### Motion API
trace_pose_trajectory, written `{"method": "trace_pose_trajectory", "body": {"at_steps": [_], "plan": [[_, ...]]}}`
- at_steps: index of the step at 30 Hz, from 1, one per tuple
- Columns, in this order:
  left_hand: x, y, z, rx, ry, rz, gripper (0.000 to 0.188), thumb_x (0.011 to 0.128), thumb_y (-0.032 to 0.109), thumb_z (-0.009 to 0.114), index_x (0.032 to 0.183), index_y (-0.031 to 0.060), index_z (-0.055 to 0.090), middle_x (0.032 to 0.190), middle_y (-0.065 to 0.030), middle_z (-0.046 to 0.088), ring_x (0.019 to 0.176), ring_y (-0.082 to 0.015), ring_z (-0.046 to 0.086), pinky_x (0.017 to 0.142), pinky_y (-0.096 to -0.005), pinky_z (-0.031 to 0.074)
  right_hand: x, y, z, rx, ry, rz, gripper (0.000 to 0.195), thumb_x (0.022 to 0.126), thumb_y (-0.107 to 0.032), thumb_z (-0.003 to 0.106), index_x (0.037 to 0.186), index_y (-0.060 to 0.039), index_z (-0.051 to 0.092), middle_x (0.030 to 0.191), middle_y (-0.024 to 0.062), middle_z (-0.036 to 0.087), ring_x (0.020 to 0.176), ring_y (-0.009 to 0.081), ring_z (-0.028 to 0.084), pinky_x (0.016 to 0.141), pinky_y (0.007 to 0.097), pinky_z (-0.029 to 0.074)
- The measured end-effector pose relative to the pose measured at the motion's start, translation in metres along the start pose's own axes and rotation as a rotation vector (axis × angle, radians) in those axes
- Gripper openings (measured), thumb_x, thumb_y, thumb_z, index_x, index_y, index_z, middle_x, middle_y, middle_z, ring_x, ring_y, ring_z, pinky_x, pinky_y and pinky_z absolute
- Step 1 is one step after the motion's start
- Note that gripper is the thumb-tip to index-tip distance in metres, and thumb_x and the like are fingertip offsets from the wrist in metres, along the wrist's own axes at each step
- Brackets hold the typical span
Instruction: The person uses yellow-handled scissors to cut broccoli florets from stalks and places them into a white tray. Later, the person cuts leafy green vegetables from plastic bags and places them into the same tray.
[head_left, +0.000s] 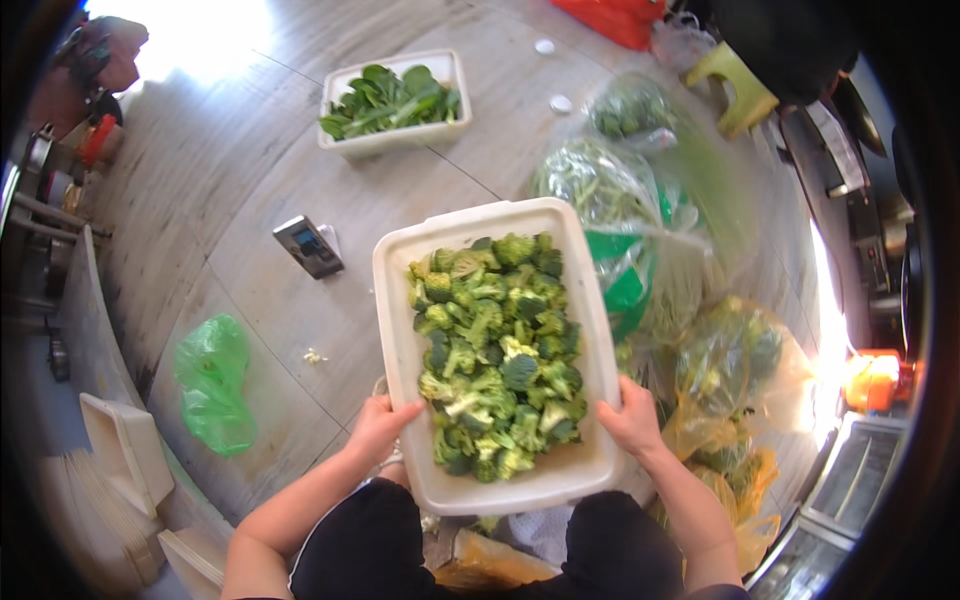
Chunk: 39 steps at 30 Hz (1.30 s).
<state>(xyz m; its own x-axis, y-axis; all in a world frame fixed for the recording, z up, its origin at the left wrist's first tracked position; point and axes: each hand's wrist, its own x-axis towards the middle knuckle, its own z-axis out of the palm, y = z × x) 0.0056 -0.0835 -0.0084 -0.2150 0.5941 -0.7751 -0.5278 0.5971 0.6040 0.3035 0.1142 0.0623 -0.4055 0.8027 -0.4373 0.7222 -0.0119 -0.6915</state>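
Note:
A white plastic tub full of cut broccoli florets is in front of me, above my lap. My left hand grips its left side near the lower end, thumb over the rim. On the opposite side, my right hand holds the rim in the same way. The fingers under the tub are hidden. Farther off on the floor stands another white tub with green leafy vegetables in it.
A phone leans on a small stand to the left, above a crumpled green plastic bag. Bags of green beans and other vegetables lie at right, near a yellow-orange bag. White tubs are stacked lower left; a green stool stands upper right.

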Motion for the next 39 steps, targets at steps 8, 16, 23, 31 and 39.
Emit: {"method": "trace_pose_trajectory", "body": {"at_steps": [8, 16, 23, 31, 39], "plan": [[-0.006, 0.107, 0.027, -0.269, -0.202, 0.188, 0.026, 0.08, 0.008, 0.065, 0.101, -0.0071, 0.061, 0.094, -0.0133, 0.066, 0.081, -0.0207, 0.065, 0.074, -0.0351, 0.054, 0.067, -0.116, -0.096, 0.092, 0.062, -0.346, 0.018, 0.089, -0.019, 0.052, 0.094, -0.0023, 0.055, 0.069, -0.002, 0.047, 0.063, 0.0069, 0.041, 0.057, 0.0237, 0.036], [-0.029, 0.198, -0.044, -0.745, 0.165, 0.415, 0.031, 0.078, 0.003, 0.063, 0.106, -0.0008, 0.052, 0.097, -0.0122, 0.062, 0.091, -0.0254, 0.063, 0.082, -0.0428, 0.055, 0.075, -0.058, -0.147, 0.178, 0.212, -0.346, 0.012, 0.092, -0.01, 0.049, 0.102, -0.0043, 0.053, 0.073, -0.0008, 0.048, 0.062, 0.0055, 0.047, 0.057, 0.0183, 0.041], [0.056, 0.273, -0.188, -1.093, 0.74, 0.712, 0.027, 0.084, 0.008, 0.062, 0.108, 0.0005, 0.051, 0.108, -0.0111, 0.053, 0.094, -0.028, 0.057, 0.079, -0.0481, 0.056, 0.043, -0.003, -0.086, 0.145, -0.056, -0.033, 0.007, 0.086, -0.004, 0.054, 0.092, 0.0001, 0.056, 0.07, 0.0015, 0.055, 0.057, 0.0069, 0.053, 0.051, 0.0214, 0.045], [0.168, 0.213, -0.268, -1.259, 0.95, 0.651, 0.049, 0.082, 0.018, 0.072, 0.123, 0.0033, 0.049, 0.119, -0.0135, 0.05, 0.101, -0.0265, 0.054, 0.077, -0.0455, 0.057, 0.033, -0.034, -0.048, -0.055, -0.11, 0.008, 0.008, 0.082, -0.002, 0.057, 0.089, 0.0015, 0.058, 0.064, 0.0037, 0.058, 0.054, 0.0093, 0.056, 0.051, 0.0239, 0.045], [0.18, 0.057, -0.302, -0.478, 0.422, 0.313, 0.041, 0.093, 0.02, 0.053, 0.133, 0.0157, 0.045, 0.13, -0.0087, 0.05, 0.12, -0.0302, 0.046, 0.1, -0.0565, 0.031, -0.004, 0.026, -0.06, -0.205, -0.012, -0.016, 0.02, 0.079, -0.014, 0.065, 0.093, -0.0011, 0.06, 0.067, 0.0102, 0.06, 0.057, 0.0176, 0.059, 0.055, 0.0293, 0.047]]}}
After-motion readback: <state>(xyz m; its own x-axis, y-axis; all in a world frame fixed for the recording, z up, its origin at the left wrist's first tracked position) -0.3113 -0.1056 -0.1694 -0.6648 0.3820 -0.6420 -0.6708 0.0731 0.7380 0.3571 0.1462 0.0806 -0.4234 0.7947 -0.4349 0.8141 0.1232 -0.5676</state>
